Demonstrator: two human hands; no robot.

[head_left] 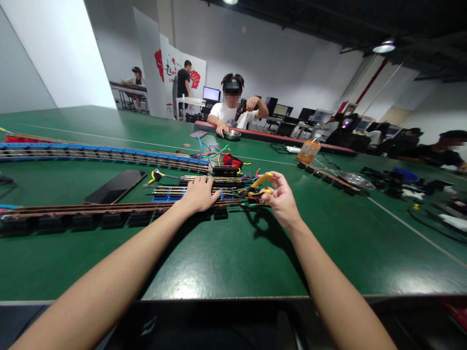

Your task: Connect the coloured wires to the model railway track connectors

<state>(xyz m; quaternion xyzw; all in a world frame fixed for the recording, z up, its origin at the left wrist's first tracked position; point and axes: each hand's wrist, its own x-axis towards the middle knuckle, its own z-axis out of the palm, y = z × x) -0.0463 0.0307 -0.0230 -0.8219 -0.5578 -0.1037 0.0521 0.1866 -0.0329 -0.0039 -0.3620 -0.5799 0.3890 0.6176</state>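
My left hand [200,194] lies with fingers stretched out across a short toy track section [166,193] with blue ties and metal rails. In my right hand [281,200] is a pair of yellow-handled pliers [261,181], its handles spread apart. The pliers' jaws point left at the track's right end, among thin coloured wires; whether they grip a wire I cannot tell. Just behind lies another short track section [226,181] with black ties. A long track with black ties [91,210] runs in front, passing beside my left wrist.
A black phone [116,186] lies left of my hands. Beyond it curves a long blue track [109,152]. Loose wires and a red part [232,160] sit behind. Across the green table [204,257], a person holds a dark tool near a metal bowl [232,134]. An orange drink bottle [308,150] stands right.
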